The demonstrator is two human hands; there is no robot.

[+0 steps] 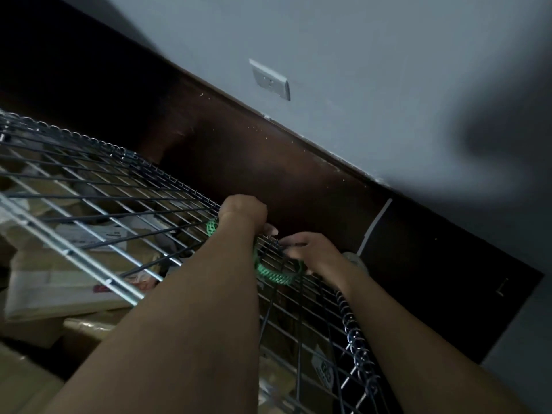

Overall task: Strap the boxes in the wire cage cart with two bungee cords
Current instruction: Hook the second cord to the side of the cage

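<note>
A green bungee cord (273, 274) curves against the wire cage cart's mesh wall (119, 186) near its far corner. My left hand (243, 212) is closed on the cord's upper stretch at the top edge of the mesh. My right hand (310, 253) pinches the cord's other end against the wires just to the right. The cord's hook is hidden by my fingers. Cardboard boxes (53, 297) lie inside the cart behind the mesh, some tilted.
A dark wooden baseboard or panel (298, 174) runs behind the cart, below a grey wall with a white outlet plate (270, 79). A spiral wire binding (355, 339) joins the cage panels at the near right corner. The scene is dim.
</note>
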